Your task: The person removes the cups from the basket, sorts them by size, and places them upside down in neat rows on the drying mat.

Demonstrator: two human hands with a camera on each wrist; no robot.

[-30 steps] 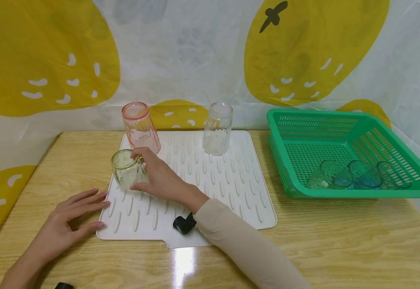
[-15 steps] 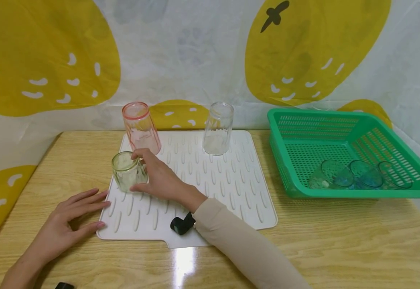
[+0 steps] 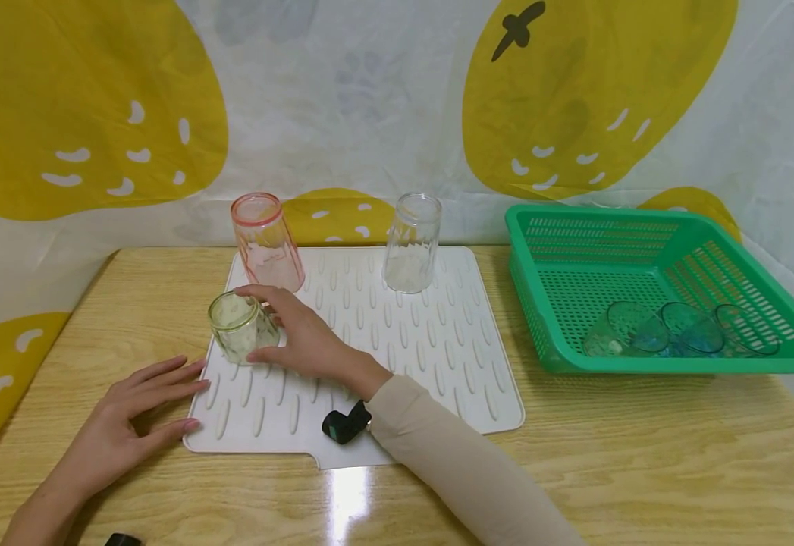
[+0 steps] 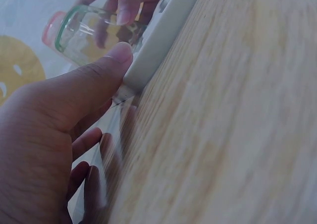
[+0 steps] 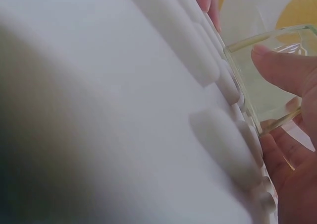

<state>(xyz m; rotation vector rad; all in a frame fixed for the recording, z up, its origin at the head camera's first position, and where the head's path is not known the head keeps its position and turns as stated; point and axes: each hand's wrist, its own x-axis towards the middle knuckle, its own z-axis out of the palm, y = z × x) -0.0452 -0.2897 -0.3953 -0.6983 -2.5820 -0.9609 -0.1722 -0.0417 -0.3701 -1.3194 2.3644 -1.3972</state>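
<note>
A short, pale green glass (image 3: 236, 341) stands near the left edge of the white ridged drying mat (image 3: 431, 379). My right hand (image 3: 301, 334) holds it from the right side, with the thumb on the near side and fingers at the far side. In the right wrist view the thumb rests along the glass (image 5: 270, 92), whose lower end meets the mat. My left hand (image 3: 127, 413) lies on the table with fingers extended, fingertips at the mat's left edge. In the left wrist view its thumb points to that edge.
A tall pink glass (image 3: 270, 250) stands behind the green one, and a tall clear glass (image 3: 412, 246) at the mat's back right. To the right, a green plastic basket (image 3: 533, 303) holds 3 glasses (image 3: 690, 334). A patterned cloth (image 3: 369, 98) hangs behind the table.
The green glass has come down slightly, its top now a little lower. My right forefinger has shifted left over its top edge. My left hand has stayed in place.
</note>
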